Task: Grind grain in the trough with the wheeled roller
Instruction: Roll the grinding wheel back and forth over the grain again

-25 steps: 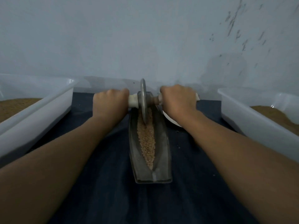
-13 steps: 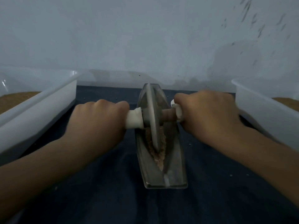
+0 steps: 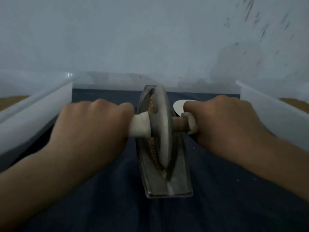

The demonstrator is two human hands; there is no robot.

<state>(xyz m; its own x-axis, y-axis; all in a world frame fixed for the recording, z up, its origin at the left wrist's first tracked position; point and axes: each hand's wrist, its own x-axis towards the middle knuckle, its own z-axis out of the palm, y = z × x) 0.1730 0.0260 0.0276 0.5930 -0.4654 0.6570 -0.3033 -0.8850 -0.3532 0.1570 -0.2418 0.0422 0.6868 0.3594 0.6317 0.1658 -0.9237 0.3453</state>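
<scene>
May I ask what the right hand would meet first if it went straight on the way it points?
Probably the white dish beside the trough, just beyond the right hand; depth is unclear, so it might pass over.

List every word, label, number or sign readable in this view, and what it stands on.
None: no text can be read anywhere in this view.
The wheeled roller, the trough, the left bin and the right bin show bare surfaces, though the picture is dim and blurred.
The wall bears dark flecks, not writing.
</scene>
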